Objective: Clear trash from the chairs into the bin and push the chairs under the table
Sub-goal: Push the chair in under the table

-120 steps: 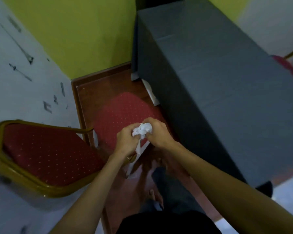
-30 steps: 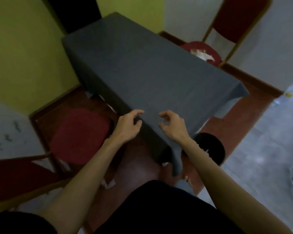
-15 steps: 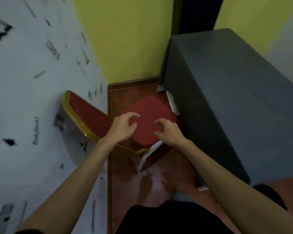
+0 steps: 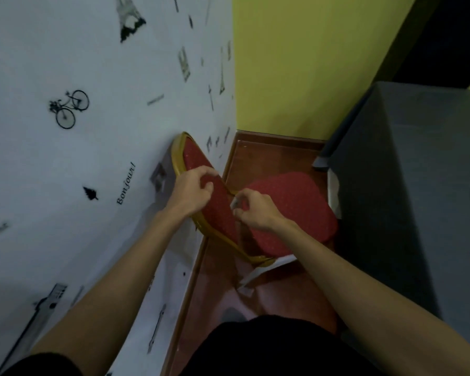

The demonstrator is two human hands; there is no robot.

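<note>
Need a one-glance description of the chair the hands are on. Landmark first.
Start at the white wall printed with black bicycle and "Bonjour!" motifs, on the left. The chair stands at its foot, between that wall and the grey-draped table. It is the only red thing here: dotted red seat and back, gold frame, with the left hand at its backrest.

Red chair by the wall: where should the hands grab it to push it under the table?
Grip the gold frame of the backrest, one hand on each side, coming from the wall side. The red chair's seat faces the grey-clothed table, so a push on the backrest likely sends it straight under. The left hand and right hand are already there.
</note>
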